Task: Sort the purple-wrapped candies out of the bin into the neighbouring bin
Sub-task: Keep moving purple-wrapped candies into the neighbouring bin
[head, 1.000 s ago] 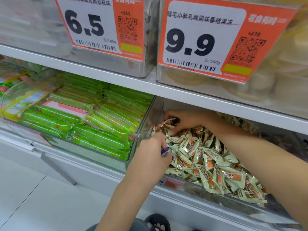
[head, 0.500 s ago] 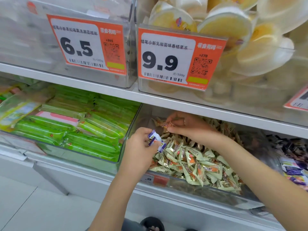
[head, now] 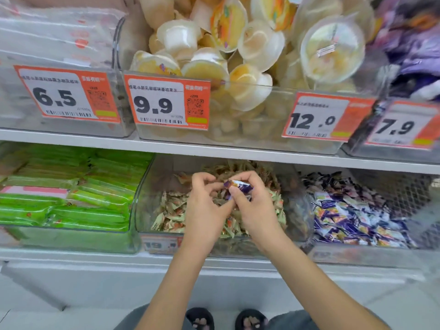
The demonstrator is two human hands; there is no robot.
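The right hand (head: 256, 210) pinches the purple-wrapped candy (head: 239, 186) in its fingers above the middle bin (head: 295, 210), long axis pointing right toward the neighbouring bin (head: 416, 225); the left hand (head: 206, 208), fingers curled loosely, touches its left end.

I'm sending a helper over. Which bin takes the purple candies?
On the lower shelf, find the bin of pale green candies under both hands. The bin to its right holds purple-and-white wrappers, unlike the green bars on the left.
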